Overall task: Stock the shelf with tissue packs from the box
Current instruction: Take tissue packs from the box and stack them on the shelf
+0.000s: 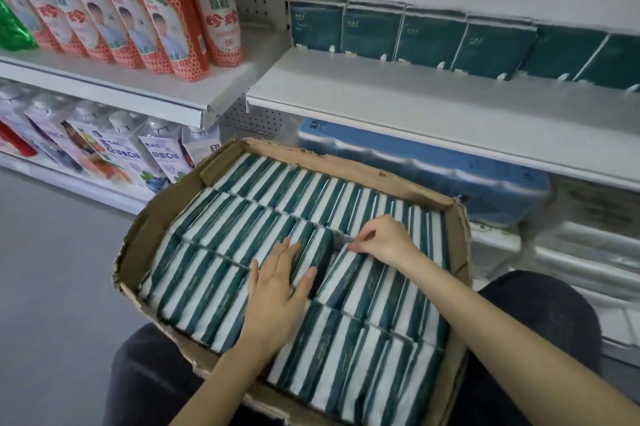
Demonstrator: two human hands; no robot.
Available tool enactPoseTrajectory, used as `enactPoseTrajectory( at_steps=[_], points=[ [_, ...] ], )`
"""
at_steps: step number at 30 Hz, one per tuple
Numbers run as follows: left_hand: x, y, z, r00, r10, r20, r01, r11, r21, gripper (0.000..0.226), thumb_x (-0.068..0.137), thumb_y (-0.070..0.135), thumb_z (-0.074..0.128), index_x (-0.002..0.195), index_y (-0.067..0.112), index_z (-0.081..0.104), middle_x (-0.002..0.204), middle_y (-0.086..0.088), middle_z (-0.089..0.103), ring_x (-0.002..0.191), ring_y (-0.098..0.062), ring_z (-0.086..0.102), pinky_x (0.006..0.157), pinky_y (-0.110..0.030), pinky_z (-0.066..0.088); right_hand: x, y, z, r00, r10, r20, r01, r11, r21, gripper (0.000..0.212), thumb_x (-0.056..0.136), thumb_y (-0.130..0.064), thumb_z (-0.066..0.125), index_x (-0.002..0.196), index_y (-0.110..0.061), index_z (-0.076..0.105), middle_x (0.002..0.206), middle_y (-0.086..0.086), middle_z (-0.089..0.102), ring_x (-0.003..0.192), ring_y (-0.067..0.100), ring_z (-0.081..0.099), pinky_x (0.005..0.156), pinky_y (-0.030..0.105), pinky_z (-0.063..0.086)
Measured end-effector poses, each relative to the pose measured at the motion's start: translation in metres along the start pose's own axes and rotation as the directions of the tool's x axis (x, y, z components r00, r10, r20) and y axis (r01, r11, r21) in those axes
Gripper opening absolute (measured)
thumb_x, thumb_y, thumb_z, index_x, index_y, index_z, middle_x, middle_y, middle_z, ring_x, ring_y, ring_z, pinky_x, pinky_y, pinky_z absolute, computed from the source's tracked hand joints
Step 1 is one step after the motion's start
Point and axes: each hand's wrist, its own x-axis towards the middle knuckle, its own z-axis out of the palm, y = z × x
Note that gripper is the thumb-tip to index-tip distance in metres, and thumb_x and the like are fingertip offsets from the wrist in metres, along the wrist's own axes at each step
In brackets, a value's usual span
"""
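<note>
1. The box is seen resting on the knees of a person crouched or seated before the shelf. It is judged to be kept there so that each load has only a short way to travel.
2. The packs are stood on edge in tight rows and the box is almost filled. Only one narrow gap is open near its middle, so the task is judged to be at an early stage.
3. The left hand is laid flat on the packs just left of the gap, fingers straight and spread. The neighbours are probably being pressed down so that they are not dragged up with the next pack.
4. The right hand is curled at the far side of the gap. The top edge of a tilted pack is pinched between thumb and fingertips, apparently because the tight packing leaves no other purchase.
5. The shelf is partly stocked. A single shelf row of the same dark green packs is stood upright against the back, and the front strip is left bare for more.
6. A blue bundle is stored beneath the shelf. To the left, red bottles are lined up on the neighbouring bay, with cartons below them.
</note>
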Motion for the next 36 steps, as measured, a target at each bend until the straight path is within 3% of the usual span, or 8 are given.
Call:
enactPoseTrajectory(
  at_steps=[11,17,20,22,26,30,33,36],
  points=[
    [0.047,0.025,-0.014,0.978,-0.176,0.115,0.181,0.983,-0.039,0.081,0.079,0.085,0.01,0.142,0.04,0.032,0.149,0.028,0.021,0.142,0.005,0.015,0.122,-0.038,0.01,0.021,0.001,-0.02,0.986,0.071,0.153,-0.077,0.997,0.032,0.025,0.083,-0.024,0.075,0.062,-0.018,0.063,0.066,-0.013,0.058,0.062,-0.003,0.053,0.056,0.007,0.035],
    [0.078,0.041,-0.029,0.982,-0.188,-0.013,0.18,0.956,-0.23,0.051,0.085,0.075,0.025,0.132,0.055,0.032,0.148,0.024,0.033,0.136,0.005,0.028,0.113,-0.03,0.027,0.038,-0.024,-0.04,0.974,0.043,0.222,-0.043,0.999,-0.004,0.022,0.088,-0.03,0.068,0.073,-0.015,0.059,0.076,-0.003,0.061,0.07,0.008,0.058,0.063,0.025,0.043],
    [0.08,0.041,-0.025,0.992,-0.116,-0.05,0.098,0.955,-0.279,0.056,0.087,0.072,0.027,0.135,0.046,0.041,0.146,0.027,0.035,0.134,0.009,0.031,0.11,-0.024,0.029,0.05,-0.029,-0.042,0.97,-0.001,0.241,-0.006,1.0,0.026,0.025,0.09,-0.025,0.065,0.072,-0.016,0.052,0.082,0.0,0.057,0.079,0.014,0.057,0.064,0.026,0.04],
    [0.068,0.046,-0.024,0.984,-0.169,-0.057,0.137,0.919,-0.371,0.051,0.093,0.067,0.029,0.132,0.039,0.048,0.141,0.024,0.042,0.129,0.013,0.034,0.11,-0.019,0.029,0.048,-0.033,-0.048,0.975,0.01,0.222,-0.023,0.998,0.057,0.023,0.092,-0.023,0.062,0.074,-0.015,0.051,0.081,0.001,0.053,0.075,0.012,0.051,0.062,0.024,0.036],
    [0.055,0.067,-0.026,0.967,-0.25,-0.046,0.19,0.833,-0.519,0.051,0.089,0.053,0.034,0.133,0.033,0.047,0.137,0.017,0.047,0.114,0.026,0.037,0.087,0.007,0.027,0.032,-0.031,-0.06,0.994,0.04,0.098,-0.055,0.986,0.159,0.021,0.095,-0.023,0.058,0.076,-0.014,0.052,0.078,0.002,0.053,0.075,0.018,0.054,0.064,0.031,0.04],
    [0.055,0.073,-0.018,0.975,-0.214,-0.064,0.138,0.802,-0.581,0.057,0.088,0.055,0.035,0.14,0.031,0.04,0.14,0.014,0.045,0.123,0.011,0.041,0.093,0.001,0.032,0.021,-0.024,-0.074,0.987,0.158,-0.023,-0.134,0.899,0.418,0.024,0.095,-0.018,0.057,0.073,-0.013,0.049,0.078,0.005,0.051,0.081,0.026,0.058,0.079,0.047,0.056],
    [0.049,0.08,-0.008,0.984,-0.165,-0.073,0.091,0.801,-0.591,0.059,0.093,0.063,0.036,0.142,0.032,0.039,0.142,0.016,0.045,0.13,0.006,0.04,0.109,-0.019,0.033,0.008,-0.021,-0.079,0.972,0.227,-0.068,-0.151,0.817,0.556,0.021,0.096,-0.016,0.055,0.077,-0.011,0.049,0.086,0.008,0.053,0.08,0.019,0.057,0.075,0.041,0.058],
    [0.045,0.092,-0.006,0.99,-0.128,-0.054,0.076,0.824,-0.562,0.05,0.089,0.065,0.033,0.137,0.05,0.03,0.137,0.035,0.036,0.125,0.023,0.031,0.102,-0.004,0.025,-0.006,-0.019,-0.086,0.974,0.205,-0.1,-0.089,0.746,0.661,0.02,0.094,-0.027,0.059,0.091,-0.008,0.054,0.1,0.011,0.062,0.086,0.019,0.064,0.073,0.033,0.059]
  ],
)
